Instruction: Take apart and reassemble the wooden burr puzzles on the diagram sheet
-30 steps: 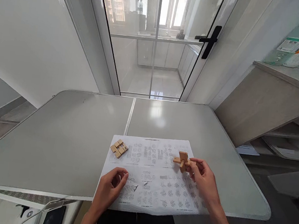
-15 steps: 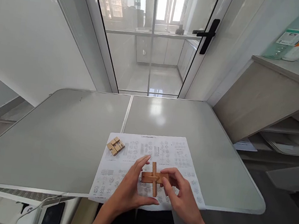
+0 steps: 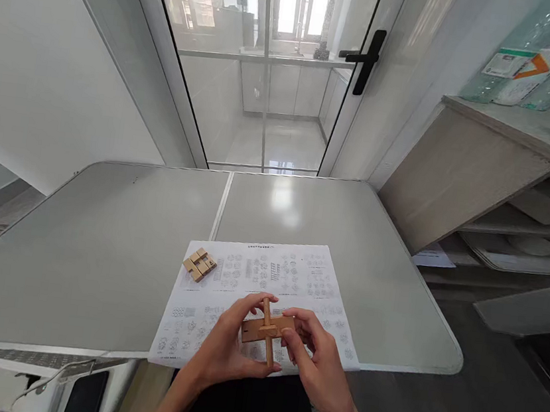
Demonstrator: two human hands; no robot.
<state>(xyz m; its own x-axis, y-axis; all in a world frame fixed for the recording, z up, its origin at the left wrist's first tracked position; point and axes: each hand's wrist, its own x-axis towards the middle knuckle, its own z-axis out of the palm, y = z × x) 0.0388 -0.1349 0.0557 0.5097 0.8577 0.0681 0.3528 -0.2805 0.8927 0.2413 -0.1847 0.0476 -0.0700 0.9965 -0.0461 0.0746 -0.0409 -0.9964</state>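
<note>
Left hand (image 3: 223, 348), earlier just beside the wooden cross (image 3: 267, 331), now grips it.

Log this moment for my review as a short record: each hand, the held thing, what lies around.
Held thing: wooden cross, a flat bar with a rod across it
Left hand: thumb and fingertips at the rod's two ends
Right hand: fingers at the bar's right end
Below the hands: printed sheet of small diagrams, too small to read
On the sheet: wooden blocks, grouped flat near its far left corner
Surface: gray table
Beyond table: glass door
</note>
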